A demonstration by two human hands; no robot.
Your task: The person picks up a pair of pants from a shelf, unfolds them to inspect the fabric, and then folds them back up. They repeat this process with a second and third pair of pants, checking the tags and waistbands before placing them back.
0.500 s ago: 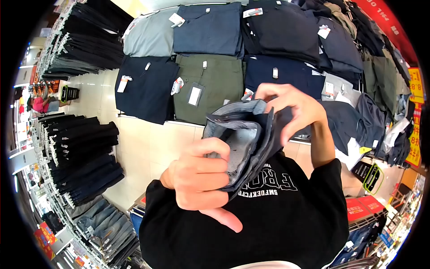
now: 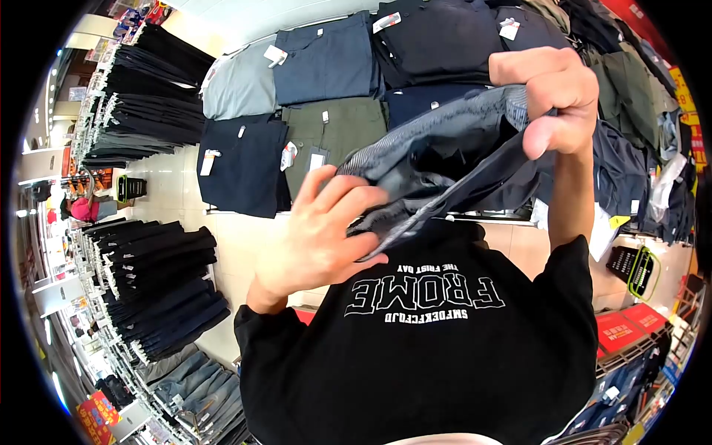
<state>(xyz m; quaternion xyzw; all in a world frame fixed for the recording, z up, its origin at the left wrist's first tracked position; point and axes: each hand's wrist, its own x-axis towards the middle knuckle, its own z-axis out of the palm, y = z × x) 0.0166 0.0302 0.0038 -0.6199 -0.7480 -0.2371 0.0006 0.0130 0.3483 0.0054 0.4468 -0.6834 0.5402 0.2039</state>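
Note:
Between my hands is a dark grey pair of trousers (image 2: 504,189), with its waistband spread into a long slanted opening and its lighter striped lining showing. My left hand (image 2: 315,237) grips the lower left end of the waistband, fingers curled over the edge. At the upper right end, my right hand (image 2: 552,96) is closed on the waistband with the thumb pressed against it. Behind lie folded olive trousers (image 2: 356,126) and folded navy trousers (image 2: 241,167), partly covered by my hands and the held pair.
More folded trousers (image 2: 326,63) fill the display. Dark trousers (image 2: 152,252) hang on racks at left, with jeans (image 2: 196,386) below. A person (image 2: 85,208) stands far left beside a shopping basket (image 2: 132,188). Another basket (image 2: 634,271) and red signs (image 2: 630,326) are at right.
My hands have moved apart, my right hand going up and to the right. The waistband, bunched up before, is now stretched wide. My view has shifted slightly.

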